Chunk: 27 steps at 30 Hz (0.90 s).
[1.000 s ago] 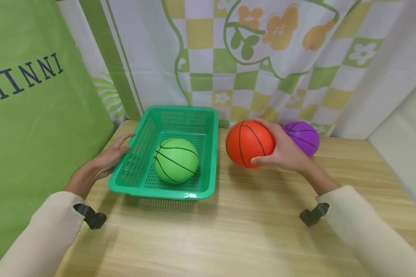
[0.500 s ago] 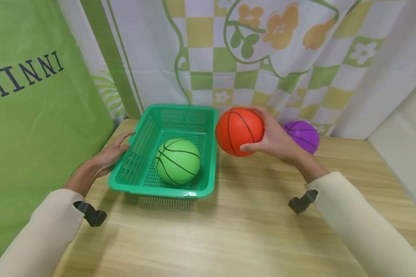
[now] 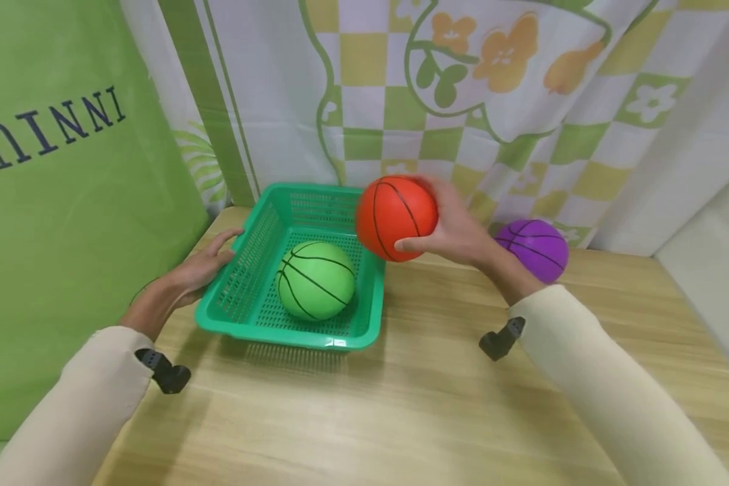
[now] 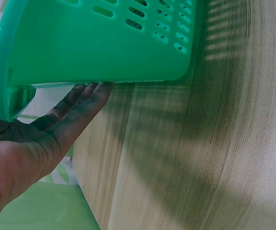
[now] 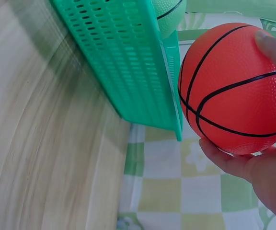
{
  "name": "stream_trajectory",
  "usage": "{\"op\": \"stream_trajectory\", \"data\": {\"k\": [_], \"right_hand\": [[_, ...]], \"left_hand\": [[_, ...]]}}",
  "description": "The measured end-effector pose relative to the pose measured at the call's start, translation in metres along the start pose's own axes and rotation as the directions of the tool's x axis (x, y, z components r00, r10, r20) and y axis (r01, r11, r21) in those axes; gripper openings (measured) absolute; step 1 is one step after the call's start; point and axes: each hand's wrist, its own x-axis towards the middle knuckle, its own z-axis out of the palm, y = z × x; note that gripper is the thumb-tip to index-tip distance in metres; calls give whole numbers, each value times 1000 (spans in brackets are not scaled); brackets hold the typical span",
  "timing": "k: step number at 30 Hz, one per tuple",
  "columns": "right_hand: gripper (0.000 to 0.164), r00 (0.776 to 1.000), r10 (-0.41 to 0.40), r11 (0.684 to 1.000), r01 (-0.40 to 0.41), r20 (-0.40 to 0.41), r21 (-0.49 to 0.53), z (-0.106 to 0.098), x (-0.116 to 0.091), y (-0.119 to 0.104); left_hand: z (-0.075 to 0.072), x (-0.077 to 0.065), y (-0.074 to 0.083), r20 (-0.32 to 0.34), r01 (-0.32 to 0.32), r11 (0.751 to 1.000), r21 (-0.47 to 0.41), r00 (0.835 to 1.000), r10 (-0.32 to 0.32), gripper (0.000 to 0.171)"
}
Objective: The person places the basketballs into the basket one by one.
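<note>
In the head view my right hand [image 3: 446, 219] grips a red toy basketball [image 3: 395, 217] by its right side, fingers behind and thumb in front. It is raised and overlaps the right rim of a green plastic basket [image 3: 291, 337]. A light green ball [image 3: 316, 280] sits inside that basket. My left hand [image 3: 205, 270] rests against the basket's left side. From the left wrist view, the fingers [image 4: 83, 108] are extended along the outer wall below the rim. The right wrist view has the red ball [image 5: 234, 91] beside the basket's rim, fingertips spread over it.
A purple ball [image 3: 532, 250] stands on the wooden table [image 3: 437, 391] near the back, right of the basket. A patterned curtain [image 3: 370, 101] hangs behind the table, and a green fabric panel [image 3: 67, 223] rises at the left.
My right hand has carried the red ball leftward and up, from beside the basket to over its right rim. The left hand stays at the basket's left side.
</note>
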Motion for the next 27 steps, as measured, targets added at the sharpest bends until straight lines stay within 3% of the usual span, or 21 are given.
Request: {"op": "stream_trajectory", "data": {"k": [10,17,22,27], "right_hand": [[94,999,49,991,-49,5,121,21,25,-3],[86,997,42,999,-42,63,3,30,39,-5],[87,991,80,992,-69,107,-107,38,52,-9],[89,984,134,987,-122,115,-100,47,63,-8]], "left_hand": [[1,-2,0,16,-12,1000,8,1000,11,57],[3,1,-4,33,-16,1000,-26,999,17,56],[1,-1,-3,16,-19,999,-31,1000,19,55],[1,0,-3,1,-17,999,-31,1000,17,56]]}}
